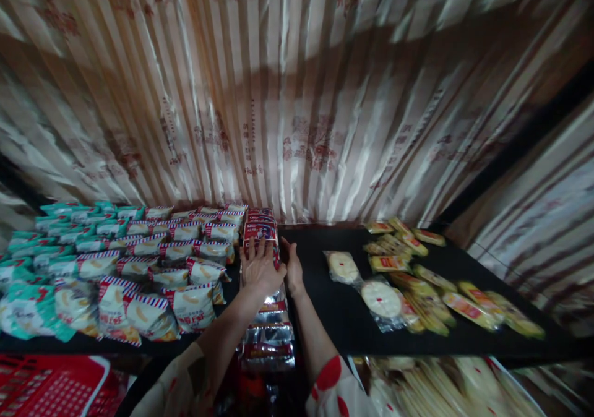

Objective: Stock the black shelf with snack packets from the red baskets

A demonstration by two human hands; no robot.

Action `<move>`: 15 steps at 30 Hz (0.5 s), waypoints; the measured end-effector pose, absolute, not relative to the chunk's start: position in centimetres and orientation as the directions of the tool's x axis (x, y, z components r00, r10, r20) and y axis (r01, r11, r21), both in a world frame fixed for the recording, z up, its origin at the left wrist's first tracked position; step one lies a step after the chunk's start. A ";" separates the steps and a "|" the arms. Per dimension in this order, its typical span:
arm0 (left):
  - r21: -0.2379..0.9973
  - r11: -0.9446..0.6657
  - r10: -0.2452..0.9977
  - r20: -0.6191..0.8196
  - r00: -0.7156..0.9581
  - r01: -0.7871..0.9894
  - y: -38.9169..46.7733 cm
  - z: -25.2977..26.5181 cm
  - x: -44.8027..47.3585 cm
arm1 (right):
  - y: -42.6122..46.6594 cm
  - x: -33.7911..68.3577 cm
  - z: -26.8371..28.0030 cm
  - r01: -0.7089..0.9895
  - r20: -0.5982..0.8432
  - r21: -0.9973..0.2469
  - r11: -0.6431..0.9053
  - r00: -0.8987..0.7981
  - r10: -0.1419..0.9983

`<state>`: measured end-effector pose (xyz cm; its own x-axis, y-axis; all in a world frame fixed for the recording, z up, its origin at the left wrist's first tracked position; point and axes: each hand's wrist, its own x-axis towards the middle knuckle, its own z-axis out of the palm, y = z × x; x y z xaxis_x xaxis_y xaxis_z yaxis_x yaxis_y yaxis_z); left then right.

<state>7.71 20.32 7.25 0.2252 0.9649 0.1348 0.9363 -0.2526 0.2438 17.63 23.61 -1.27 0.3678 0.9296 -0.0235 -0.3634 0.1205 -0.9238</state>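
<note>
A column of red and silver snack packets (266,333) runs from front to back across the black shelf (320,312). On top of it lies my left hand (260,270), palm down with the fingers spread over the red packets. My right hand (293,267) stands upright against the column's right side, fingers stretched out and touching or nearly touching the packets. Neither hand grips anything. Left of the column, white bags with red and blue stripes (190,305) stand in rows, the closest ones near my left forearm.
Green snack bags (32,309) fill the far left. To the right lie round white cakes in clear wrap (381,299) and several yellow packets (471,309). Below the shelf are a red basket (46,386) and a box of pale long goods (431,386). A patterned curtain (306,95) hangs behind.
</note>
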 end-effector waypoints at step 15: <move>0.299 -0.267 0.960 0.169 0.225 0.916 20.9 6.7 6.4 | 23.3 15.9 0.0 -0.257 -0.064 -0.966 0.042 0.392 0.918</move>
<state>6.40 20.86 6.74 0.2248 0.9596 0.1690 0.9162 -0.2672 0.2986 15.94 23.33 0.01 0.3920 0.9178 -0.0638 -0.2566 0.0425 -0.9656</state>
